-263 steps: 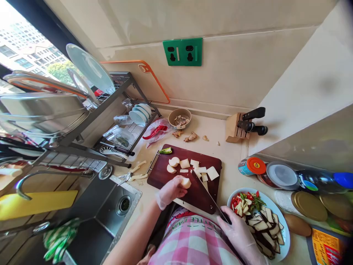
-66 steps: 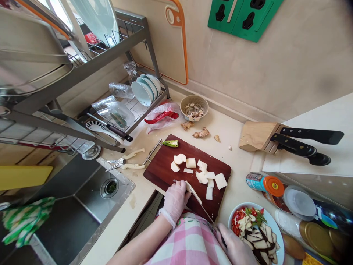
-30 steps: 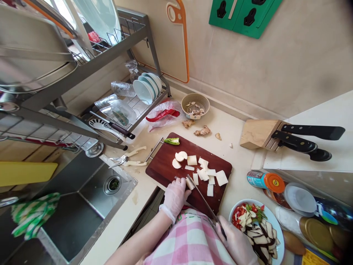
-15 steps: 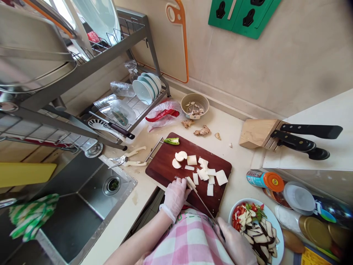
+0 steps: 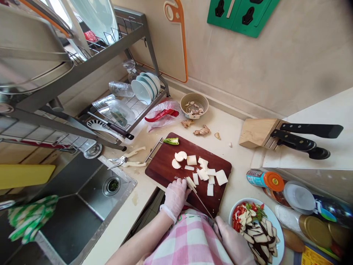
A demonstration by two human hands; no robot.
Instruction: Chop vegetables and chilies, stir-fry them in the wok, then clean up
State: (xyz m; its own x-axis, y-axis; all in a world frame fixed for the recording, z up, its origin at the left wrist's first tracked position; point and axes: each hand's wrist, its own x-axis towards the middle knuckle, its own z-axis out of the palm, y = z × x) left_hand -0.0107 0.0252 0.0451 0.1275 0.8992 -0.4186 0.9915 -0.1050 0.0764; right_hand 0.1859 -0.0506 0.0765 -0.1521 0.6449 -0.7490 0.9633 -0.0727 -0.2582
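Observation:
My left hand (image 5: 175, 195), in a clear plastic glove, is closed with curled fingertips pressing a small stack of white vegetable slices (image 5: 191, 183) onto the dark red cutting board (image 5: 162, 162). My right hand (image 5: 233, 235), also gloved, grips a knife by its handle near my checked apron. The knife's thin blade (image 5: 204, 205) slants across the board's near edge, its tip at the slices beside my left fingers. Farther up the board lie several flat white pieces (image 5: 221, 177), rounded white chunks (image 5: 180, 156) and a green pepper piece (image 5: 171, 141).
On the right stand a plate (image 5: 280, 235) of sliced vegetables, several jars (image 5: 273, 181) and a knife block (image 5: 257, 133). Behind the board are ginger (image 5: 202, 130), a basket (image 5: 194, 116) of garlic and red chilies (image 5: 161, 115). Leftward lie scissors (image 5: 125, 161), a sink (image 5: 91, 195) and a dish rack (image 5: 91, 70).
The knife blade has shifted slightly at the white slices, which lean apart a little more. Both hands stay nearly in place; the view has moved very slightly.

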